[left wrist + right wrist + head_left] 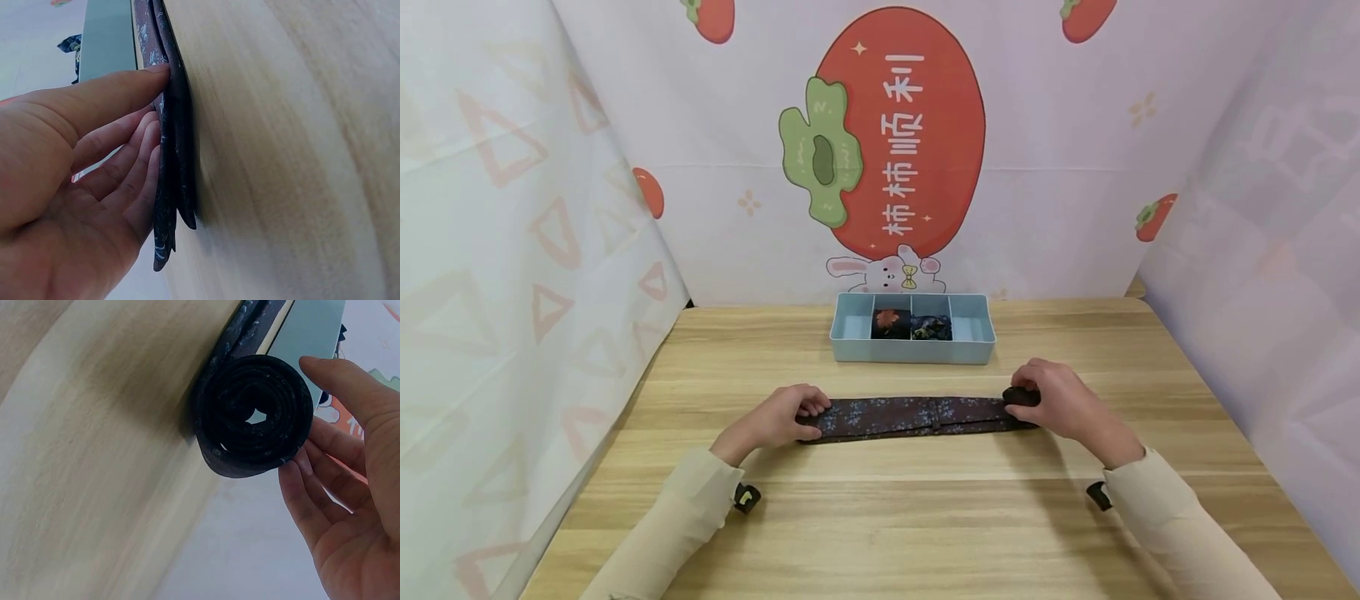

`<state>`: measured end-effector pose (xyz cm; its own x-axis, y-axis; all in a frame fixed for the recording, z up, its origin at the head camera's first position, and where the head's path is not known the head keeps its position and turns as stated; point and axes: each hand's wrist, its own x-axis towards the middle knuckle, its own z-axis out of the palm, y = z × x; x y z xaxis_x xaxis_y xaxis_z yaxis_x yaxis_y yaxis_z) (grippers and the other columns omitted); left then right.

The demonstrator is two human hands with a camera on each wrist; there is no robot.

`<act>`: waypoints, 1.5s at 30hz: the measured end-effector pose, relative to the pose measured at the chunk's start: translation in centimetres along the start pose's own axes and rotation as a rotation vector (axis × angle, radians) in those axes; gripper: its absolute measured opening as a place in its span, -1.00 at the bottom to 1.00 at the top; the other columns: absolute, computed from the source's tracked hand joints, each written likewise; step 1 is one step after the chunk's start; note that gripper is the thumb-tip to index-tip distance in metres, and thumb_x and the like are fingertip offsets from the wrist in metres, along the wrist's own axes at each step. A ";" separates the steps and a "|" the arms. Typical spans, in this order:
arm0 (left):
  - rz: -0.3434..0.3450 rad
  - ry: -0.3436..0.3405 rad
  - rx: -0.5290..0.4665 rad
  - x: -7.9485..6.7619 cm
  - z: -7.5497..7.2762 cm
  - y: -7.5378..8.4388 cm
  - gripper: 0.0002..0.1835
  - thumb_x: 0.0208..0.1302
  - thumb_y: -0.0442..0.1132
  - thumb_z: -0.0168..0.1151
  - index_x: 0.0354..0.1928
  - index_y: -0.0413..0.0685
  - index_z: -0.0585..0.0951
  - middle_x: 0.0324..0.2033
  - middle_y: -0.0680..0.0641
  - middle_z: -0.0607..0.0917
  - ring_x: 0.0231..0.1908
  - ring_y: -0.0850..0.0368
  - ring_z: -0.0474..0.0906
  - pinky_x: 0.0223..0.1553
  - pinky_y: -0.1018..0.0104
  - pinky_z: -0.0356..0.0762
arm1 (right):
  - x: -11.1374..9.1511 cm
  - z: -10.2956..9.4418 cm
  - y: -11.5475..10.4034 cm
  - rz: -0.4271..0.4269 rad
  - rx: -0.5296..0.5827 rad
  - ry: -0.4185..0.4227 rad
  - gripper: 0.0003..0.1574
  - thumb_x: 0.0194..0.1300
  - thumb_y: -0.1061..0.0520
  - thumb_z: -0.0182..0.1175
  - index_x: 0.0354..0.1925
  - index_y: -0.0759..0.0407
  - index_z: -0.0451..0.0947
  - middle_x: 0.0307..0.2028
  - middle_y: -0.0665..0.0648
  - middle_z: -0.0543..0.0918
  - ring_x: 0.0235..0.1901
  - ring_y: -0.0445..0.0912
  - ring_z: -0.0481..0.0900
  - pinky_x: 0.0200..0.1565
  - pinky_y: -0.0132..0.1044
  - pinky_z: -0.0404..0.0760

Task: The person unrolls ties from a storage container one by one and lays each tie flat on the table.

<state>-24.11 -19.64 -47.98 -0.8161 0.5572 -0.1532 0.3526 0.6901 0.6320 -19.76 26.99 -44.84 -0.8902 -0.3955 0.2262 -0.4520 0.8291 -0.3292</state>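
A dark necktie (880, 417) with a small blue flower pattern lies stretched across the table, its right end wound into a roll. My left hand (786, 417) holds the flat left end between thumb and fingers; in the left wrist view the thumb (119, 90) lies on the near edge and the fingers are behind. At the other end, my right hand (1056, 404) grips the roll. The spiral of the rolled necktie (212, 450) shows end-on in the right wrist view, with thumb and fingers about its far side.
Behind the necktie stands a light blue divided box (913, 352). Its two middle compartments hold a dark rolled cloth with an orange flower (889, 321) and a dark patterned cloth (931, 327). Printed curtains (737, 250) enclose the wooden table (925, 525) at the back and sides.
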 end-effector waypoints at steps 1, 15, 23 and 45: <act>0.004 -0.002 0.000 0.0 0.0 -0.1 -0.61 0.25 -0.35 0.53 0.10 -0.18 0.68 -0.05 -0.05 0.73 -0.05 0.14 0.62 0.12 0.10 0.66 | -0.1 0.0 0.1 0.005 -0.002 0.002 -0.66 0.10 0.14 0.63 -0.21 0.21 0.70 -0.31 0.05 0.68 -0.31 -0.12 0.62 -0.23 -0.14 0.68; 0.025 -0.012 -0.011 0.3 -0.1 -0.3 -0.61 0.24 -0.35 0.53 0.10 -0.20 0.68 -0.04 -0.07 0.73 -0.05 0.13 0.63 0.12 0.09 0.68 | -1.7 -1.0 2.4 0.109 0.012 -0.011 -0.71 0.15 0.18 0.55 -0.20 0.28 0.71 -0.25 0.14 0.74 -0.25 0.00 0.71 -0.15 0.00 0.75; 0.019 -0.013 -0.014 0.2 -0.2 -0.2 -0.61 0.25 -0.35 0.53 0.10 -0.20 0.68 -0.04 -0.07 0.73 -0.05 0.12 0.63 0.13 0.08 0.68 | -1.4 -1.5 2.0 0.128 -0.005 -0.042 -0.69 0.19 0.15 0.55 -0.16 0.27 0.72 -0.24 0.13 0.74 -0.24 0.00 0.70 -0.17 -0.04 0.72; -0.035 -0.005 0.015 -0.6 -1.1 -2.0 -0.62 0.28 -0.33 0.51 0.12 -0.13 0.67 -0.02 -0.05 0.72 0.00 0.09 0.63 0.15 0.03 0.66 | -0.4 -0.3 1.1 0.029 -0.004 0.014 -0.67 0.12 0.20 0.61 -0.20 0.26 0.70 -0.30 0.09 0.69 -0.31 -0.09 0.64 -0.25 -0.13 0.70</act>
<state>-24.85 -21.88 -48.31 -0.8259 0.5347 -0.1789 0.3304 0.7161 0.6148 -19.90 28.14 -44.95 -0.9018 -0.3660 0.2297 -0.4261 0.8416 -0.3318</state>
